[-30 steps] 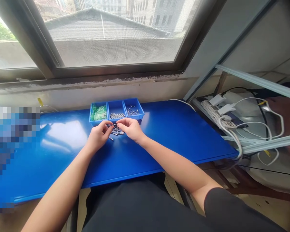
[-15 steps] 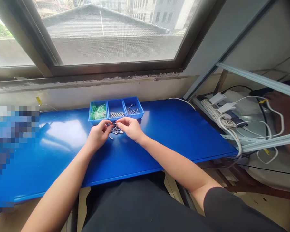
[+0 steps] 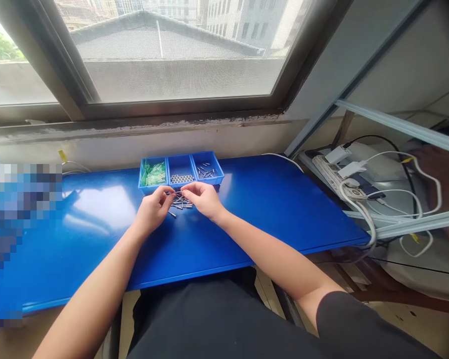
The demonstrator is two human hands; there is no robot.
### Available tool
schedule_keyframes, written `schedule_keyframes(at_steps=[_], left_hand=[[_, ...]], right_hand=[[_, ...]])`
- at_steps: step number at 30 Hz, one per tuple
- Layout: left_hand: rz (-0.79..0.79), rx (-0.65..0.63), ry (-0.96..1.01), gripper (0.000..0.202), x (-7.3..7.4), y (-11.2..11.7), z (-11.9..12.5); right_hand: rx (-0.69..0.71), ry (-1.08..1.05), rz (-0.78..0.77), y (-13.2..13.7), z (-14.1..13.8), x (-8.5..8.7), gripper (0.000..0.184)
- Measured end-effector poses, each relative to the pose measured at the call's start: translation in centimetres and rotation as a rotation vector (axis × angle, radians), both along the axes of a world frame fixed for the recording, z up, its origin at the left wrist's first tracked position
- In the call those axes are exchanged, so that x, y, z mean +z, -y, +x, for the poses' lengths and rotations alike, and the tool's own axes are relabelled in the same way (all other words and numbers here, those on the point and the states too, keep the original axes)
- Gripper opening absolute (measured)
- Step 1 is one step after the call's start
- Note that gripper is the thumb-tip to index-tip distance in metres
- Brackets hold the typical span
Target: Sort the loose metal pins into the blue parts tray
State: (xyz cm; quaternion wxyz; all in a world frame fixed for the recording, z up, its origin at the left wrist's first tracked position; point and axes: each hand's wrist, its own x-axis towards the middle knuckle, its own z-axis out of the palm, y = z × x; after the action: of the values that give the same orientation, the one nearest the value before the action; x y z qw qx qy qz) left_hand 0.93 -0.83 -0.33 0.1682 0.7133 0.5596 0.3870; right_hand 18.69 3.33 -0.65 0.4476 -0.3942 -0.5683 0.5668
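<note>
My left hand point(image 3: 154, 207) and my right hand point(image 3: 204, 200) face each other with thumbs and forefingers pinched. Between their fingertips stretches a thin metal pin point(image 3: 177, 192), gripped at both ends; its exact kind is too small to make out. Just below lies a loose pile of small metal pins point(image 3: 181, 203) on the blue table point(image 3: 187, 249), and one pin point(image 3: 172, 214) rests apart at the lower left. Behind my hands stands a blue three-compartment bin point(image 3: 168, 172). It holds green-and-clear plastic pieces point(image 3: 155, 173) at left, metal rings or nuts point(image 3: 182, 178) in the middle, and pins point(image 3: 206, 172) at right.
A window point(image 3: 179, 60) rises behind the table. To the right, a metal frame point(image 3: 396, 124) surrounds a power strip point(image 3: 335, 172) with chargers and white cables point(image 3: 366, 227). At the far left, a pixelated area covers part of the table.
Both hands keep their pinch on the pin in nearly the same place. The whole view has shifted very slightly.
</note>
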Motion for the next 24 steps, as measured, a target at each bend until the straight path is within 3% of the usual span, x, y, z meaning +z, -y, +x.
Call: schedule_keyframes(at_steps=[13, 24], left_hand=[[-0.003, -0.024, -0.025, 0.029, 0.25, 0.06, -0.05], [0.016, -0.067, 0.017, 0.026, 0.30, 0.13, 0.14]], right_hand=[[0.009, 0.078, 0.108, 0.24, -0.09, -0.27, 0.027], [0.017, 0.162, 0.193, 0.75, 0.00, 0.14, 0.019]])
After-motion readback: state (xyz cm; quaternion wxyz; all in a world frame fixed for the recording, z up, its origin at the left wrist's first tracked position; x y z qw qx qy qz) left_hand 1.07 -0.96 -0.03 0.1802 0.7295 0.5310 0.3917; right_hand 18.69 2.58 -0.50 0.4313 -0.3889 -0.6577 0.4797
